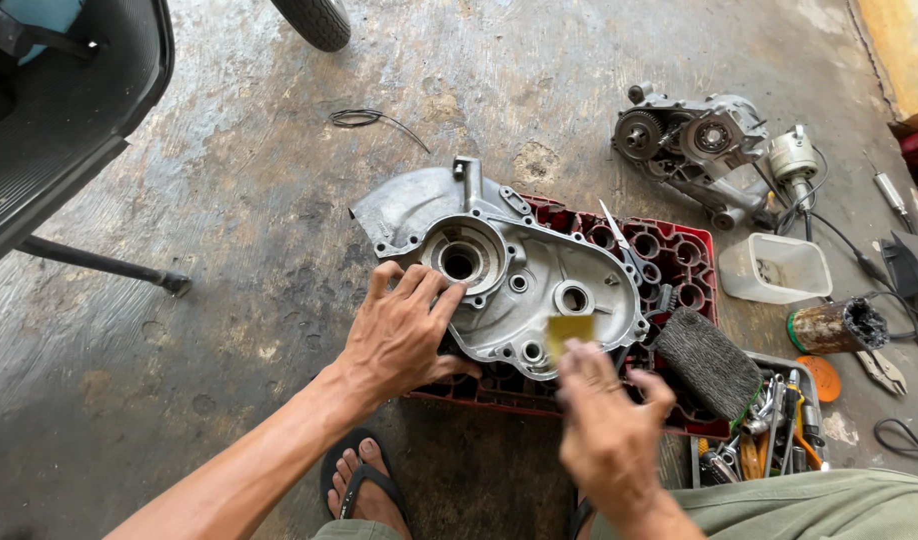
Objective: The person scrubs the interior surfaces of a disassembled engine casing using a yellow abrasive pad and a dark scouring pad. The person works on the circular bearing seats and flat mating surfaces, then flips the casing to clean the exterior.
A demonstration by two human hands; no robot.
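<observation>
A grey cast-metal engine case half [509,265] lies flat on a red plastic crate [679,250] on the concrete floor. My left hand [404,335] rests fingers spread on the case's near left edge, beside its large round bearing hole. My right hand [609,425] pinches a small yellowish square piece [569,332], perhaps sandpaper, against the case's near rim. The hand is slightly blurred.
A grey wire brush pad [709,362] lies on the crate's right end. Beside it are a tray of hand tools [774,425], a clear plastic tub [779,268], a rusty can [834,327] and another engine half with gears [694,150]. A scooter body [64,110] and stand sit left.
</observation>
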